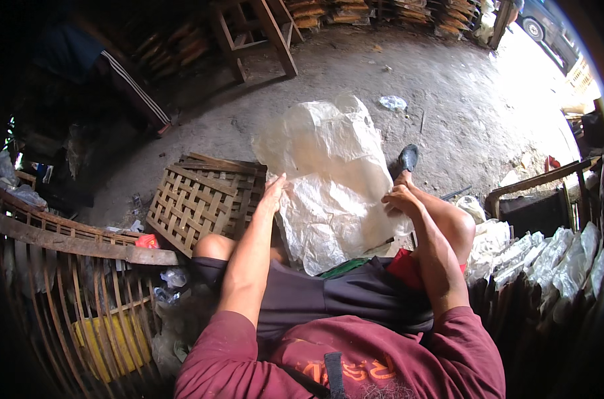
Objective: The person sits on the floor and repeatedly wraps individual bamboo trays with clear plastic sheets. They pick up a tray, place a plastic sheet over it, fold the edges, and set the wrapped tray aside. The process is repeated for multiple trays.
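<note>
A large, crumpled, translucent plastic sheet (pixel 332 179) spreads over the space between my knees and past them. My left hand (pixel 276 192) grips its left edge, thumb on top. At the sheet's right edge is my right hand (pixel 400 199), its fingers bent and partly blurred; whether they pinch the plastic I cannot tell. Woven slatted panels (pixel 197 199) lie stacked beside my left knee, partly behind the sheet. What lies under the plastic is hidden.
A slatted wooden rack (pixel 107 249) stands at left, a yellow container (pixel 112 344) behind its slats. Folded plastic bags (pixel 546 259) line the right side. Ahead are a wooden stand (pixel 262 40) and stacked bundles (pixel 406 12). Another person's striped trouser leg (pixel 132 90) is at upper left.
</note>
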### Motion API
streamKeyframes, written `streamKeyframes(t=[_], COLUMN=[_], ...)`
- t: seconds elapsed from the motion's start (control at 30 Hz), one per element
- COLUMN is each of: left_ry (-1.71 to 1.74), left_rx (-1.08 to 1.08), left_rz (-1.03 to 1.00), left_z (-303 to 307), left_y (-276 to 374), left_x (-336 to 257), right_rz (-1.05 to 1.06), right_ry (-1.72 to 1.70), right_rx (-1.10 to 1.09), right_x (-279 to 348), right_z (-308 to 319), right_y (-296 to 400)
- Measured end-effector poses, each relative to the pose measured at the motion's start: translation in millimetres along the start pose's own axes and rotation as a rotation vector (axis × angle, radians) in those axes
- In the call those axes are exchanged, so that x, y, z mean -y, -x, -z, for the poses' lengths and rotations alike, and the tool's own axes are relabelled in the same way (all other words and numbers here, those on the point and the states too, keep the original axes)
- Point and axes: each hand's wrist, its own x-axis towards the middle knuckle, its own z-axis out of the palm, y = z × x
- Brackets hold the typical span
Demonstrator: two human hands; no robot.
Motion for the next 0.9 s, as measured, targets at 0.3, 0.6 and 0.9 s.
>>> streamKeyframes(t=[0.3, 0.6, 0.9], left_ry=[-0.242, -0.175, -1.098], left_rx=[-0.075, -0.025, -0.387], left_rz=[-0.061, -0.250, -0.765], left_z=[2, 29, -38], left_y=[9, -20, 52], left_x=[39, 66, 36], right_rz=[-0.099, 0.740, 0.352], right_ry=[0.734, 1.045, 1.297], right_rx=[-0.169, -0.759, -0.482], right_x=[-4, 35, -24], right_z=[-31, -75, -86], right_y=[10, 12, -32])
